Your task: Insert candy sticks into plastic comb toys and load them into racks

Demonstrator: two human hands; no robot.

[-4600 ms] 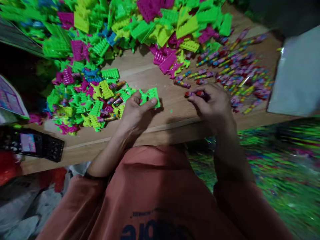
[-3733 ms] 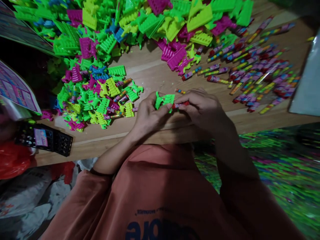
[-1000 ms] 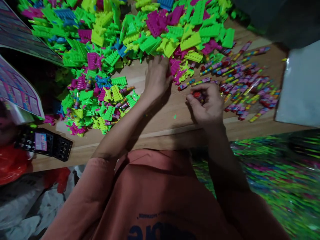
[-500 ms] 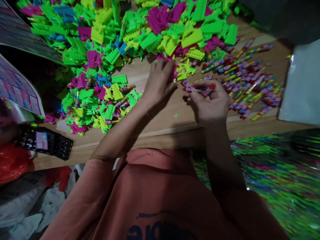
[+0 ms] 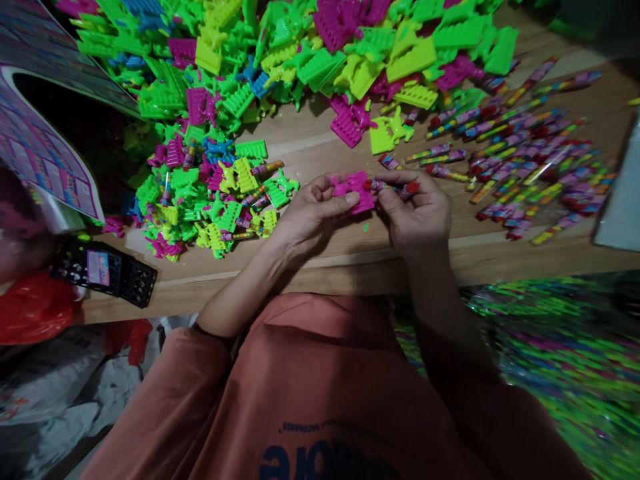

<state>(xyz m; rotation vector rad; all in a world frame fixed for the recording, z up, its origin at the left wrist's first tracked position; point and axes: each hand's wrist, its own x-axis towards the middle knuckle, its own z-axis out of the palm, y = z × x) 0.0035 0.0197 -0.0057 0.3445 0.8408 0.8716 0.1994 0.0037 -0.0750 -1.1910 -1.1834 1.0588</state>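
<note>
Between thumb and fingers, my left hand (image 5: 316,212) holds a pink plastic toy (image 5: 356,192) over the wooden table (image 5: 320,263). My right hand (image 5: 420,210) is closed on small wrapped candy tubes (image 5: 379,185) with red ends; the tip of one meets the right side of the pink toy. Just beyond the hands lie another pink toy (image 5: 350,123) and a yellow toy (image 5: 391,131). To the right spreads a pile of candy tubes (image 5: 520,150). At the left is a heap of toys mixed with tubes (image 5: 210,200).
A large heap of green, yellow, pink and blue toys (image 5: 320,67) covers the table's far side. A black tray (image 5: 107,270) and a red bag (image 5: 37,310) sit at the left. Bags of colourful sticks (image 5: 565,360) lie below the table at the right.
My left hand has drawn back from the far heap and now holds a pink toy near my right hand. The view has shifted, so the piles appear moved.
</note>
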